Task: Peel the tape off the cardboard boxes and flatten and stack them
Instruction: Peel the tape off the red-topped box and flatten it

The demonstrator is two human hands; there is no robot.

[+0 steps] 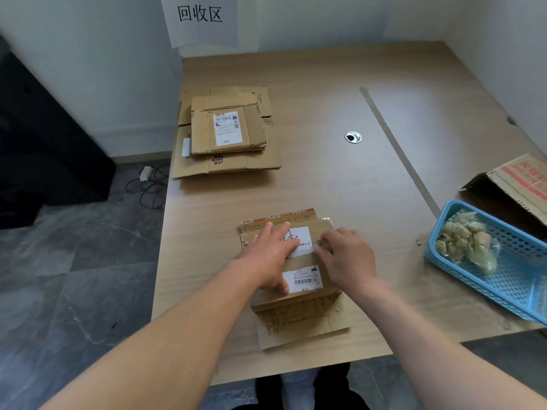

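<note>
Tape-peeling on the near box (299, 318), lying partly flattened at the near middle of the counter (340, 179). Pressing down on its top with the left grip (266, 255), fingers straight and spread, holding nothing, only pinning the cardboard. Working with the right grip (347, 261) just right of the white label, fingers curled in and seemingly pinching a lifted end of clear tape (325, 224); not possible to tell how firm the pinch is, with the fingertips hidden under the knuckles.

Judging the task as well along but not finished: already lying flat in a stack (225, 137) at the far left, several boxes; waiting at the right edge, one more box (521, 184), open and not yet flattened.

Calling next for a low, steady pull on the strip, away from the left grip, while keeping that palm pinning the cardboard against lifting. Then calling for dropping the strip into the basket (516, 282) at the near right, among the wads (464, 247) already there, pressing the box fully flat and carrying it to the stack.
</note>
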